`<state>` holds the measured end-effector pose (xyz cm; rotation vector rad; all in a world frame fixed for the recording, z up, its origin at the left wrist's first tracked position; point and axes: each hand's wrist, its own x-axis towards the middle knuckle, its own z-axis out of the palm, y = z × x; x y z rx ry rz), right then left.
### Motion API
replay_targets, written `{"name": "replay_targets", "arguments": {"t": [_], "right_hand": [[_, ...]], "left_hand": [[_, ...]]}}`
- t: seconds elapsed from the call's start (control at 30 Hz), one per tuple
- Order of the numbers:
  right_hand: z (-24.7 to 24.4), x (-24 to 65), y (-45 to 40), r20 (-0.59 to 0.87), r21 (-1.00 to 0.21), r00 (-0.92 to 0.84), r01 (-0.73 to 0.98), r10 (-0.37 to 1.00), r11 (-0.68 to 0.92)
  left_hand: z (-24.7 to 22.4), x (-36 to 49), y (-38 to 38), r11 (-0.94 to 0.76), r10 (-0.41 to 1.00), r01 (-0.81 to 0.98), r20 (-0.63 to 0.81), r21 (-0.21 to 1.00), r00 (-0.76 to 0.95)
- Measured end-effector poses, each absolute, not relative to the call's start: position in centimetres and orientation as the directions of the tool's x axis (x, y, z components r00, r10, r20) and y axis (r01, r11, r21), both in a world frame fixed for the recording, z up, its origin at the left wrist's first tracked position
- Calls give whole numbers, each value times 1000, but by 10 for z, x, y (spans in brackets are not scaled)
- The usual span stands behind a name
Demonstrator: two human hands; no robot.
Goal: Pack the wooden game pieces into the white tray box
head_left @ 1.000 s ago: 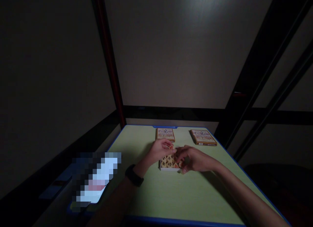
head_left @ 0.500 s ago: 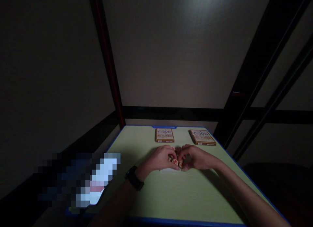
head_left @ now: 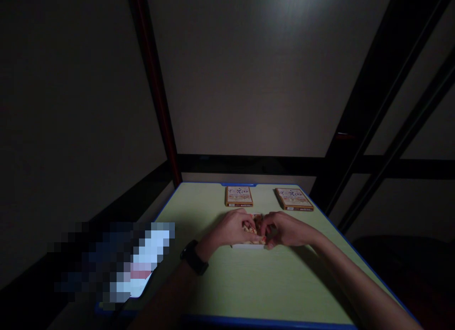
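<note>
Several round wooden Chinese chess pieces (head_left: 250,231), pale with red marks, lie bunched in a low white box (head_left: 249,246) at the middle of the table. My left hand (head_left: 237,228) curls over the pieces from the left, fingers and thumb closed around some of them. From the right, my right hand (head_left: 284,229) reaches in with bent fingers, its thumb and fingertips closed at the pieces on that side. Both hands hide much of the box and its contents.
On the green table (head_left: 227,282) with a blue edge, two flat printed boxes lie farther back: one at centre (head_left: 239,196), another at right (head_left: 294,199). A lit, partly blurred phone-like screen (head_left: 142,263) is at the left edge. Walls stand behind and left.
The chess pieces between my hands have sunk lower into the white box, and more of the box's front edge shows. My hands have barely shifted.
</note>
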<state>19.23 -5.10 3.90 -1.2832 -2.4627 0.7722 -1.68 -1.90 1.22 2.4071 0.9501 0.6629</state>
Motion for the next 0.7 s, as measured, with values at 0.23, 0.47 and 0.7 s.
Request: {"name": "replay_targets", "arguments": {"t": [0.23, 0.47, 0.7], "right_hand": [[33, 191, -50, -43, -581, -576, 679, 816, 449], [37, 190, -52, -55, -621, -573, 661, 818, 422], [33, 207, -34, 203, -648, -341, 657, 918, 387]], "left_hand": [[11, -21, -9, -380, 919, 829, 266, 410, 290], [4, -25, -7, -287, 953, 934, 160, 214, 256], [4, -24, -6, -262, 964, 939, 107, 223, 244]]}}
